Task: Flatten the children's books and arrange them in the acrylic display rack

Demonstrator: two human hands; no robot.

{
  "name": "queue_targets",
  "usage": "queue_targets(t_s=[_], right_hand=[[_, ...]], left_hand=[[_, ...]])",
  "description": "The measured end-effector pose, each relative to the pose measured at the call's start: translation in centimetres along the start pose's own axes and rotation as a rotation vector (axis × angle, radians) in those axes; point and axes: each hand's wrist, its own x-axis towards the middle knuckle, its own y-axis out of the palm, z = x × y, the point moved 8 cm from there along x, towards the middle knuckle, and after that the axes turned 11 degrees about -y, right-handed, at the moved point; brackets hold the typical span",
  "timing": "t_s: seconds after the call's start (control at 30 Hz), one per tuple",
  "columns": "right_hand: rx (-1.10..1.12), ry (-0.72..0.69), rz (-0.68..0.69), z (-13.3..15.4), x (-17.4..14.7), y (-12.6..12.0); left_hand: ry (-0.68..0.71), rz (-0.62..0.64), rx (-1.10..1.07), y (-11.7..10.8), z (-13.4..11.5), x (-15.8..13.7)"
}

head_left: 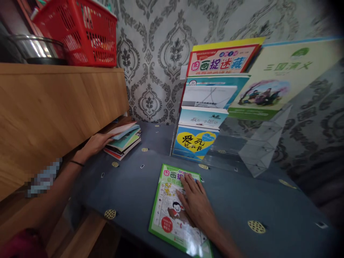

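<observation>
At the left, my left hand (97,144) reaches to a stack of books (126,148) beside the wooden cabinet. Its fingers are closed on the top book (122,129), whose pale cover is tilted up a little from those below; part of the grip is hidden. My right hand (195,200) lies flat, fingers stretched, on a green-bordered picture book (170,215). That book rests face up at the table's near edge, and the hand covers part of its title and picture.
A clear tiered rack (258,150) holds several books, among them a blue-and-yellow one (195,143) in front and a large pale green one (279,79) at right. On the wooden cabinet (61,104) stand a red basket (91,36) and a metal bowl (40,46). A dark patterned cloth (129,200) covers the table.
</observation>
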Motion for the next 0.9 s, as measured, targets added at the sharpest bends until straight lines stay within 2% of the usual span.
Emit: queue_targets(t_s=[0.13,0.23,0.5,0.7,0.9], right_hand=[[-0.024,-0.021,-0.011,-0.1,0.0,0.1],[-0.029,-0.015,-0.026,-0.1,0.0,0.2],[-0.038,-0.009,-0.037,-0.2,0.0,0.4],[-0.024,-0.025,-0.038,-0.1,0.0,0.2],[0.0,0.008,-0.044,-0.2,-0.1,0.5]], left_hand=[[-0.119,-0.142,-0.01,-2.2,1.2,1.3],[-0.152,-0.213,-0.054,-3.1,2.0,2.0],[-0.181,-0.242,-0.127,-3.3,3.7,1.8],[-0.107,-0.166,0.013,-1.4,1.7,0.7],[0.099,-0.145,0.113,2.1,-1.6,-1.2]])
